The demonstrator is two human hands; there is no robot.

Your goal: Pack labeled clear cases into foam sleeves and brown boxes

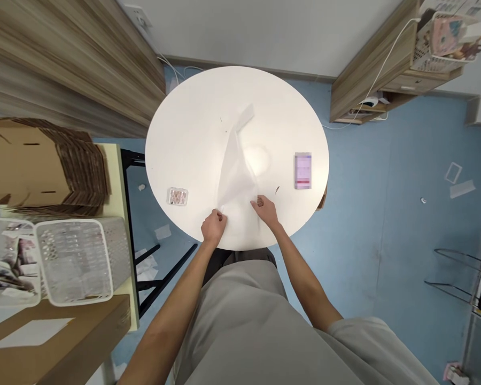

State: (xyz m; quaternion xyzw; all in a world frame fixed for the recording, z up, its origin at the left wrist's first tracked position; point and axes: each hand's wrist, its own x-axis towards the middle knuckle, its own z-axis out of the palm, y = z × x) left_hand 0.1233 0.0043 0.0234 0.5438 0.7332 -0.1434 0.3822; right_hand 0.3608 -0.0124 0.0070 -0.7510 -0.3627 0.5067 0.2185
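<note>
A grey shirt (pixel 240 315) fronts left hand (pixel 214 228) and right hand (pixel 266 212), pinching translucent sheet (pixel 234 179) between them.

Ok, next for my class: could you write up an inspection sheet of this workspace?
Surface: round white table with dark specks.
Things at hand: thin, creased, translucent white sheet.
Clutter: small clear plastic box of pinkish pieces, left; phone-like rectangle with blurred pink screen, right; small brown scrap.
Grip: left grip and right grip (bare hands), fingers curled at the sheet's edges; whether pinching, unclear.
Cables: thin white cable across wood-grained cabinet; more white cables by the pale wall.
Surroundings: brown cardboard stack and white-rimmed plastic baskets, left; blue floor with white scraps.
</note>
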